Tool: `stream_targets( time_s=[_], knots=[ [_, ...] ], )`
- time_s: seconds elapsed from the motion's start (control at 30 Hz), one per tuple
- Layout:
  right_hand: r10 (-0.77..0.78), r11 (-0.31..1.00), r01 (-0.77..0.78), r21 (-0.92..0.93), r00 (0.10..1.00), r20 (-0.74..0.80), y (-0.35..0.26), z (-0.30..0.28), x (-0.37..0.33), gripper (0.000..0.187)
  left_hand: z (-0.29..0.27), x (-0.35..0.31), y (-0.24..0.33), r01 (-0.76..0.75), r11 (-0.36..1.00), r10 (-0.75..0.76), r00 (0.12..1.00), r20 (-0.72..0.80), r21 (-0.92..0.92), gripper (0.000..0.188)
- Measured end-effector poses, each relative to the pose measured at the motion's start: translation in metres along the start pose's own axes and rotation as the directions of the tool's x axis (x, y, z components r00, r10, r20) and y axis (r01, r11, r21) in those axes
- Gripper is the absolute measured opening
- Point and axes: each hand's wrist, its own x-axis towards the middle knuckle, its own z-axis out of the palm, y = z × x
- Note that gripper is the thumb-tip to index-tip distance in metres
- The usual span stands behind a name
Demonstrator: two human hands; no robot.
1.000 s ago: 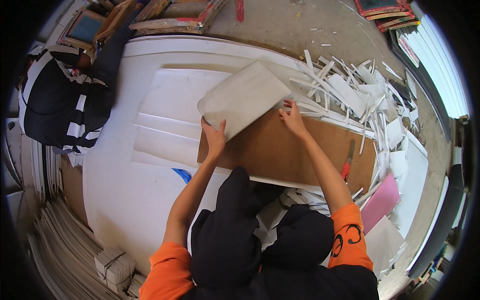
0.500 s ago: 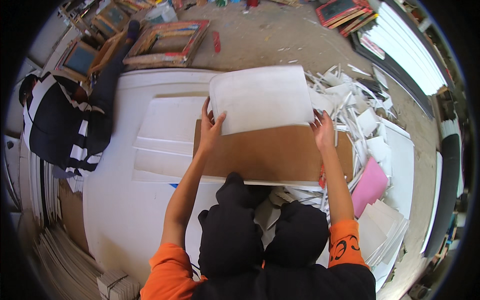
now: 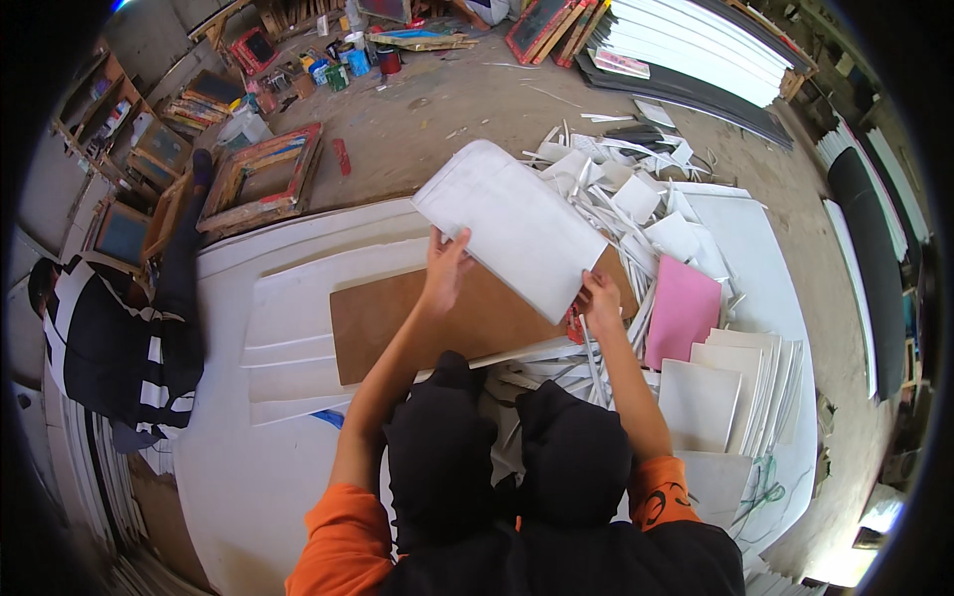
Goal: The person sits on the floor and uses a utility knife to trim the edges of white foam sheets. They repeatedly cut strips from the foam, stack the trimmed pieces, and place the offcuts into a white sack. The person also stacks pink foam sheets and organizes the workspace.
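A white rectangular sheet with rounded far corners is held up in both hands, tilted down to the right. My left hand grips its near left edge, thumb on top. At its lower right corner, my right hand is closed on the edge. Underneath lies a brown board, partly covered by the sheet. A red tool, perhaps a cutter, shows beside my right hand, mostly hidden. Wide white sheets lie beneath and left of the board.
White offcuts are heaped at the right. Nearby are a pink sheet and a fanned stack of white pieces. Another person sits at the left, near a red-edged wooden frame. Paint cans stand farther back.
The sheet has turned clockwise, its right end now lower and nearer me. My right hand has come left and closer. The view has shifted, showing more floor and shelves.
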Motion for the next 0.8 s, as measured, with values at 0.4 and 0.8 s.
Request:
stream_targets(
  time_s=[0.4, 0.8],
  knots=[
    [-0.199, 0.603, 0.139, -0.785, 0.980, 0.020, 0.051, -0.082, 0.040, 0.032, 0.022, 0.038, 0.041, -0.423, 0.049, 0.029, 0.906, 0.422, 0.905, 0.046],
    [-0.252, -0.033, 0.103, -0.994, 0.962, 0.108, 0.081, -0.029, 0.032, 0.040, -0.006, -0.008, -0.097, -0.612, -0.565, -0.220, 0.758, 0.614, 0.554, 0.043]
  ],
)
